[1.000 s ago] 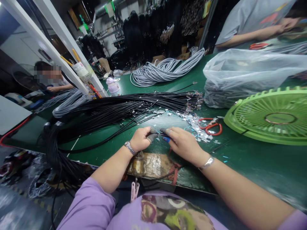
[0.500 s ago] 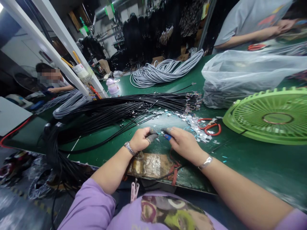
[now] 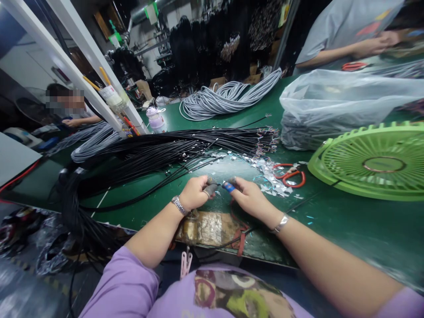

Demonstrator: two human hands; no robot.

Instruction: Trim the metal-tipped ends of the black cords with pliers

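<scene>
My left hand (image 3: 198, 191) is closed, its covered thumb and fingertips pinching what looks like the end of a thin black cable (image 3: 219, 184). Facing it almost tip to tip, my right hand (image 3: 247, 194) pinches the same end; blue tape wraps one of its fingers. Most of the cable is hidden by the fingers. Just beyond both hands lies a big bundle of black cables (image 3: 159, 152), with stripped, coloured wire ends (image 3: 266, 140) at its right. White and teal scraps (image 3: 273, 181) are strewn on the green table (image 3: 338, 238).
Red-handled scissors (image 3: 289, 174) lie right of the scraps, beside a green fan (image 3: 380, 163). Behind are a clear plastic bag (image 3: 331, 110), grey coiled cable (image 3: 228, 99) and a lilac bottle (image 3: 155, 119). A worn block (image 3: 212, 227) sits at the front edge. Two other people work nearby.
My right hand has shifted slightly left and its thumb has tilted up, narrowing the gap between my fingertips. The teal strands seen between them earlier no longer show.
</scene>
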